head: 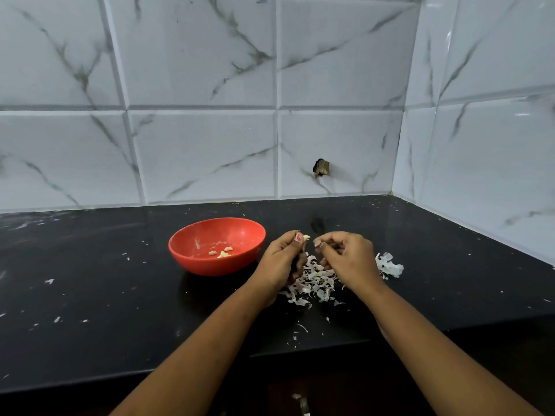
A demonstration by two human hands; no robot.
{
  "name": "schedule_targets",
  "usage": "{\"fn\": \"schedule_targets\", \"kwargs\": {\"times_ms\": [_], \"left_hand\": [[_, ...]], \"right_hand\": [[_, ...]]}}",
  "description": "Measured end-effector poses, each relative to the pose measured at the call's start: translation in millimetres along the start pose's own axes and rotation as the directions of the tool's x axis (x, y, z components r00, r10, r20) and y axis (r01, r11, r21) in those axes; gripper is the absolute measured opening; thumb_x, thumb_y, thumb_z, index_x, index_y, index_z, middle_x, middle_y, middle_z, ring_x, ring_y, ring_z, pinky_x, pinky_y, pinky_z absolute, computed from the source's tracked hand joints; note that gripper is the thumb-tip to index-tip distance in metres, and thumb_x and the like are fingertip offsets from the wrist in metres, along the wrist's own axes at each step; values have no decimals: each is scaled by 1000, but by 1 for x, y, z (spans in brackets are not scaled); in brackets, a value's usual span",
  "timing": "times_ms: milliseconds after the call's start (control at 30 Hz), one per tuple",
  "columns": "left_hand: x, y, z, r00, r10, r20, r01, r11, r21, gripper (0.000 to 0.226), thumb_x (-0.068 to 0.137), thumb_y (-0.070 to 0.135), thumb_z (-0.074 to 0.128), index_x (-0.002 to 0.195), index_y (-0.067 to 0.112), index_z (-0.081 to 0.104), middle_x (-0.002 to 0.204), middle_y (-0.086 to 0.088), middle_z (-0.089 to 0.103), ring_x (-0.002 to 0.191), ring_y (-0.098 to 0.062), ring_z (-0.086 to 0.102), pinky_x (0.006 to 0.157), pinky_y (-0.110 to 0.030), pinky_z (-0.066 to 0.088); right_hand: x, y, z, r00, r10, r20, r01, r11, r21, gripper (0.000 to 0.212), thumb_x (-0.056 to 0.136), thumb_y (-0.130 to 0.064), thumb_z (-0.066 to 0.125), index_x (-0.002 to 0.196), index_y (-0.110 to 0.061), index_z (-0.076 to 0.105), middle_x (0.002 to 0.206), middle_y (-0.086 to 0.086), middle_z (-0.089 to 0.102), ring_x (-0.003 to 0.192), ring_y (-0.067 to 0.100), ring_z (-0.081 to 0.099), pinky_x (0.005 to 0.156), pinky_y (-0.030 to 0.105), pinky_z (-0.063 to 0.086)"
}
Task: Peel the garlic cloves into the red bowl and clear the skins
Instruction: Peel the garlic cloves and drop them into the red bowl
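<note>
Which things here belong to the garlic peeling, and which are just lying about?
Job: red bowl, peeled cloves inside it, garlic clove pinched in left hand, skin pile on counter.
Lying about: broken hole in wall tile, stray scrap below counter edge.

Garlic clove (306, 237) in left hand (282, 259) — right hand (345, 256) close, skins (312, 283) beneath
</note>
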State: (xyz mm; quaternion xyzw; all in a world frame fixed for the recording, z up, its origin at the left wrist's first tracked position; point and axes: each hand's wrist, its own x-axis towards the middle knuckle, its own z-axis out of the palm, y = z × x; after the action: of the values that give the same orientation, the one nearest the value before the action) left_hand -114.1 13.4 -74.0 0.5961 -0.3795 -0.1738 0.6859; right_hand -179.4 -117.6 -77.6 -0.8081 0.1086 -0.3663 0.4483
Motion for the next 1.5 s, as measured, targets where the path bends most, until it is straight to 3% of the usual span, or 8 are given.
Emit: {"fn": "schedule_targets", "kwargs": {"times_ms": [267, 433, 533, 600, 800, 1000, 1267, 1500], "left_hand": [[1, -2, 0, 1000, -10, -24, 11, 1000, 21, 28, 103, 17, 36, 81, 9, 53, 54, -1, 48, 35, -7, 37, 34, -12, 25], [3, -5, -2, 995, 28, -93, -24, 999, 46, 23, 100, 14, 44, 84, 4, 57, 58, -2, 50, 36, -6, 38, 36, -14, 29], [4, -7, -4, 989, 61, -134, -48, 994, 96, 18, 98, 12, 51, 87, 4, 62, 62, -1, 56, 37, -7, 43, 36, -14, 31], [5, -8, -4, 987, 82, -138, -64, 990, 128, 16, 96, 12, 54, 88, 5, 66, 68, -2, 61, 38, -7, 46, 37, -15, 33], [9, -13, -8, 977, 116, -178, -78, 975, 208, 9, 88, 12, 66, 81, 15, 71, 69, 2, 68, 41, -11, 51, 46, -22, 41], [7, -11, -8, 969, 142, -203, -88, 963, 253, 5, 86, 8, 68, 84, 11, 72, 65, 7, 68, 39, -7, 52, 44, -18, 44], [8, -16, -10, 919, 318, -235, -160, 843, 514, 9, 82, 8, 72, 83, 17, 74, 71, 11, 68, 48, 2, 56, 54, -24, 51], [6, -10, -7, 930, 281, -238, -160, 890, 427, 25, 83, 5, 70, 72, 27, 66, 70, 7, 69, 47, 0, 56, 53, -22, 48]], "right_hand": [[-5, -2, 2, 997, -64, -38, 62, 997, -52, 6, 83, -12, 72, 81, -15, 77, 61, -6, 69, 53, 3, 63, 57, 22, 56], [-3, 4, 3, 997, -71, 37, 76, 983, -170, 12, 86, -19, 70, 95, -16, 77, 73, -9, 72, 63, -6, 63, 62, 11, 50], [-3, 7, 3, 997, -80, -1, 78, 972, -220, 13, 89, -27, 66, 84, -21, 77, 57, -9, 64, 48, -1, 53, 49, 12, 36], [-2, 5, 3, 995, -92, -48, 79, 971, -225, 10, 87, -24, 68, 80, -22, 75, 58, -10, 63, 52, 1, 56, 53, 17, 40], [-5, -5, 2, 997, -75, 17, 72, 990, 121, 17, 88, -6, 65, 97, -19, 74, 80, -6, 71, 67, -2, 63, 62, 14, 50], [-4, -3, 3, 994, -85, 72, 72, 982, 172, 17, 85, -8, 69, 88, -23, 74, 78, -6, 73, 68, 1, 63, 62, 16, 49], [-5, -5, 3, 993, -56, 104, 33, 976, 216, 12, 86, -5, 68, 85, -16, 72, 77, 0, 71, 63, 0, 61, 58, 13, 47], [-4, -2, 4, 992, 2, 126, -42, 949, 311, 9, 88, -7, 66, 84, -15, 70, 73, 3, 66, 64, 10, 54, 53, 21, 47]]}}
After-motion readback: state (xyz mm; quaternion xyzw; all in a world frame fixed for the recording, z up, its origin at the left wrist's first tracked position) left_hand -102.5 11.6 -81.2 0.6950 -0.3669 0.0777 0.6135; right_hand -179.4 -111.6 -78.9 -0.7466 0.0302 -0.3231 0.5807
